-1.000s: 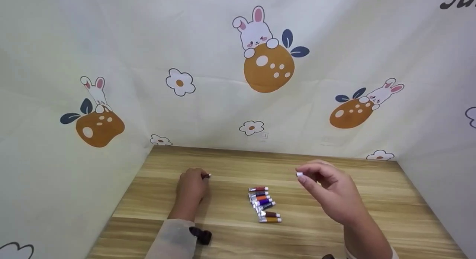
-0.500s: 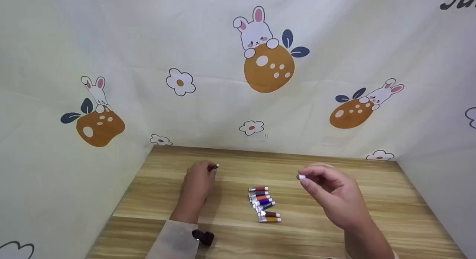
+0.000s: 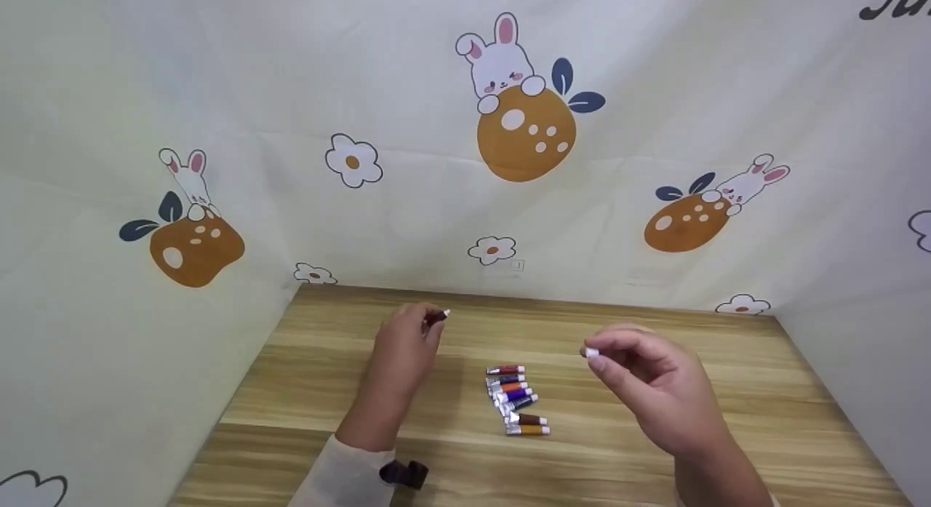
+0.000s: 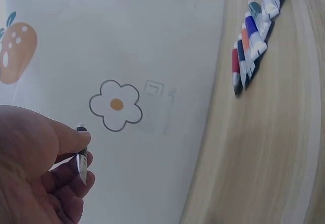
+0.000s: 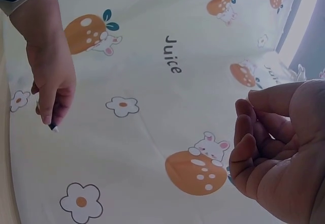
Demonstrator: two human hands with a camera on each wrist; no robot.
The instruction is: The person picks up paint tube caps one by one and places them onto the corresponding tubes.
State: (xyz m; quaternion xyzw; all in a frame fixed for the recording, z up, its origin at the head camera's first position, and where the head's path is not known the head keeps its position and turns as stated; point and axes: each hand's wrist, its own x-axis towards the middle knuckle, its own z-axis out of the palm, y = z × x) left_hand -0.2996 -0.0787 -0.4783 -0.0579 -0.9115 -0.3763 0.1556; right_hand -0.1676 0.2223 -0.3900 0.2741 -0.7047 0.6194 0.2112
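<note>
My left hand [image 3: 406,347] is raised at the back left and pinches a small dark paint tube [image 4: 82,155] with a white cap. Its silvery flat end hangs past the fingers in the left wrist view. To the right, my right hand [image 3: 658,383] holds a small white and grey piece [image 3: 590,352] between thumb and forefinger; I cannot tell its kind. Fingers mostly hide that piece in the right wrist view. Between the hands lie several paint tubes on the wooden table, among them a red tube [image 3: 505,370], a purple tube [image 3: 514,396] and an ochre tube [image 3: 529,430].
The wood-grain table [image 3: 596,449] ends at a printed cloth [image 3: 407,223] with rabbits and flowers, which rises behind and on both sides. A black strap [image 3: 404,475] sits at the left sleeve [image 3: 345,474].
My left hand has moved up and to the right with the dark tube, whose cap now points more upward. My right hand has shifted slightly down and turned its piece a little. The loose tubes stay put.
</note>
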